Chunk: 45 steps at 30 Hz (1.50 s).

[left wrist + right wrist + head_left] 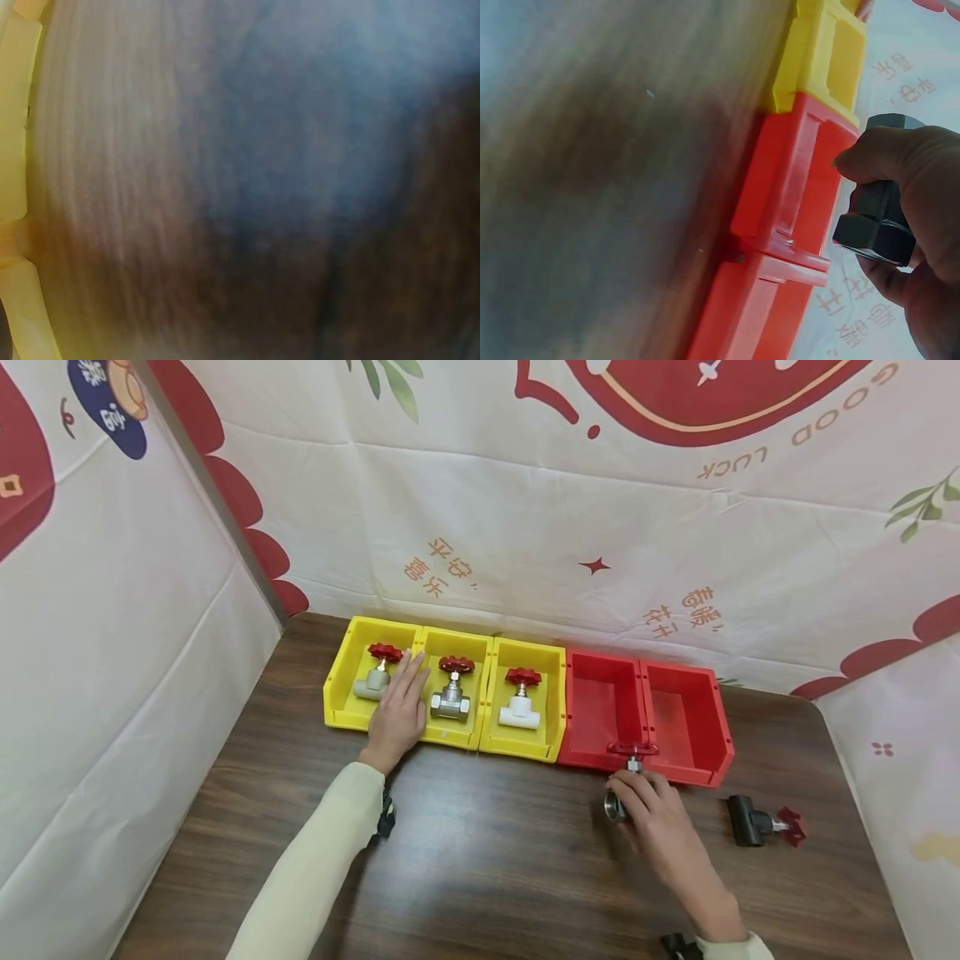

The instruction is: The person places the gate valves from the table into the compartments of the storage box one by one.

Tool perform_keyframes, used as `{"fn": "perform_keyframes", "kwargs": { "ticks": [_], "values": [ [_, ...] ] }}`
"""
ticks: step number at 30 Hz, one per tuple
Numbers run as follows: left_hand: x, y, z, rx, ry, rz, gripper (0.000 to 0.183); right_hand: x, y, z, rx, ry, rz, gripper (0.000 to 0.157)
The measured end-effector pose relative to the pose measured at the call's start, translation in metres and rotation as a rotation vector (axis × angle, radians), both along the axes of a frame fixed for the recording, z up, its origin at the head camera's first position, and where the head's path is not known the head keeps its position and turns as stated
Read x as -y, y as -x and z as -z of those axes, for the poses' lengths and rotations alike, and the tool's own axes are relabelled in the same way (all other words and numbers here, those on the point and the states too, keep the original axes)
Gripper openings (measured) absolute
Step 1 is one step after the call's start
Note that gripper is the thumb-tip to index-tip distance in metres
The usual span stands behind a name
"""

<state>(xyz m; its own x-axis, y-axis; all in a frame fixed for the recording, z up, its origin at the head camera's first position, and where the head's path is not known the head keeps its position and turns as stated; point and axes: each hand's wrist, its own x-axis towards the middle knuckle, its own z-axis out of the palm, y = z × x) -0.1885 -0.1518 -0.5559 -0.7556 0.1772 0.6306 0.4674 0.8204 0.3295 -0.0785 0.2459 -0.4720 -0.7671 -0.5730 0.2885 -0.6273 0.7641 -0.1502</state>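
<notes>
My right hand [660, 822] grips a metal gate valve [615, 807] with a red handwheel, in front of the left red bin [600, 693]. In the right wrist view, fingers and thumb curl round the dark valve body [877, 214]. My left hand [396, 720] lies with straight fingers over the wall between the two leftmost yellow bins [339, 685]. Near its fingertips sits a grey-beige valve [371, 683]. A metal valve [450, 700] stands in the second yellow bin, and a white valve [519, 712] in the third. All three have red handwheels.
Another red bin [686, 718] ends the row on the right. A black valve [746, 821] with a red handwheel lies on the wooden table [495, 852] beyond my right hand. Printed white cloth [495, 510] hangs behind the bins and along both sides.
</notes>
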Motion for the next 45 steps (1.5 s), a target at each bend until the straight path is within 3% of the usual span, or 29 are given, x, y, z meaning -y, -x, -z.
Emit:
{"fn": "perform_keyframes", "kwargs": {
  "ticks": [15,29,34,41,45],
  "values": [
    [-0.002,0.001,0.000,-0.035,-0.036,0.004,0.051,0.004,0.031,-0.009,-0.030,-0.029,-0.006,0.076],
    [-0.002,0.003,0.001,-0.050,-0.056,-0.008,0.063,0.014,0.059,-0.007,0.007,-0.052,0.014,0.074],
    [0.005,0.003,-0.002,0.029,-0.061,0.086,0.063,0.012,0.064,-0.004,0.022,-0.048,0.008,0.071],
    [0.039,0.007,-0.017,0.150,0.160,0.193,0.071,0.015,0.074,-0.001,0.007,-0.063,-0.040,0.070],
    [0.048,0.013,-0.019,0.171,0.233,0.289,0.077,0.010,0.076,0.000,0.000,-0.085,-0.054,0.072]
  ]
}}
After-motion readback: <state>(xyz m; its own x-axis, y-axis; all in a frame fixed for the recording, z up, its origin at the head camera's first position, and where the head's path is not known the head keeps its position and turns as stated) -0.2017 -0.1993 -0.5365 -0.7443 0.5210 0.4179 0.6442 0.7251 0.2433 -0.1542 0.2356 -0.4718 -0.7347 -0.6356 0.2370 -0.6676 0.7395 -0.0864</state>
